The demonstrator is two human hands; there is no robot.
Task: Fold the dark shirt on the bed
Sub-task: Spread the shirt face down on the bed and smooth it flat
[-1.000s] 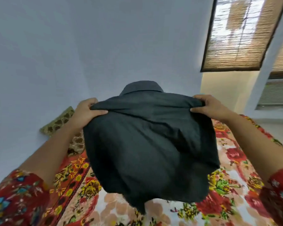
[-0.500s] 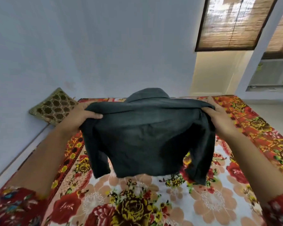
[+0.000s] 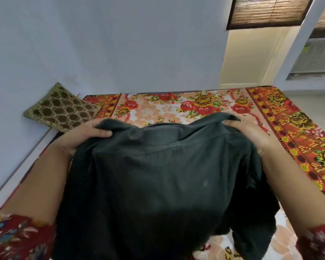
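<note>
The dark shirt (image 3: 163, 184) fills the middle of the head view, held up by its shoulders above the bed (image 3: 281, 132), its back panel facing me. My left hand (image 3: 84, 134) grips the left shoulder with the thumb on top of the cloth. My right hand (image 3: 250, 132) grips the right shoulder, its fingers partly hidden under the fabric. The collar sags away from me between the two hands. A sleeve hangs down at the lower right. The shirt's lower edge runs out of the bottom of the frame.
The bed has a red and yellow floral cover. A green patterned cushion (image 3: 62, 107) leans against the pale wall (image 3: 120, 44) at the bed's far left corner. A window with a bamboo blind (image 3: 268, 12) and an air conditioner (image 3: 315, 55) are at the right.
Both hands have lowered the shirt and brought it closer to me. The view has tilted down, so more of the bed's far end shows.
</note>
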